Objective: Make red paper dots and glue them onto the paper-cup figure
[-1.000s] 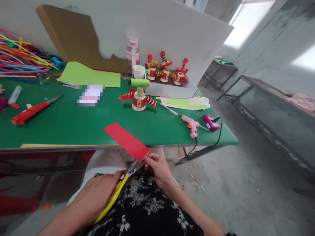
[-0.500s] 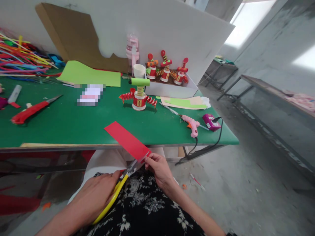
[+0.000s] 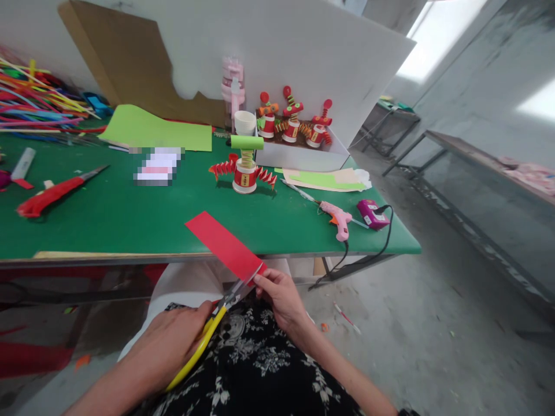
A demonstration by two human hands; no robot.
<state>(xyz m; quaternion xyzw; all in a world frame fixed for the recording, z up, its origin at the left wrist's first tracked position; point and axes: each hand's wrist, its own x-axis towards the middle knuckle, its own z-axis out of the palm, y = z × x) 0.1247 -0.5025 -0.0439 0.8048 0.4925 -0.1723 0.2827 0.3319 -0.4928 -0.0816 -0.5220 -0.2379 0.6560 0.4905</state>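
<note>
Right now the left hand (image 3: 182, 332) has the scissors (image 3: 204, 341), fingers curled round the yellow handles – mostly hidden under the back of the hand, so can't tell how each one sits. Right hand (image 3: 280, 296) pinches the near end of a red paper strip (image 3: 225, 244), thumb on top, grip narrow. Strip slants up & left from there, its far end out over the green tabletop (image 3: 139, 225), near end past the table edge & above the lap. Scissor blades meet the strip's near end, just beside the right fingertips; can't tell how wide they stand.

On the table, beyond the strip: a paper figure (image 3: 245, 178) stands upright – red/white cup body, folded red arms, green roll on top. Behind it, a white box (image 3: 299, 159) w/ three similar figures (image 3: 291, 130), and white cups (image 3: 245, 122) next to a pink bottle (image 3: 233, 86). To the right, a pink glue gun (image 3: 336, 215) lies nr a purple block (image 3: 372, 215) w/ a black cord plugged in. Far left: a red-handled tool (image 3: 52, 195), grey tip pointing away, plus a pile of coloured strands (image 3: 39, 104) at the back.
</note>
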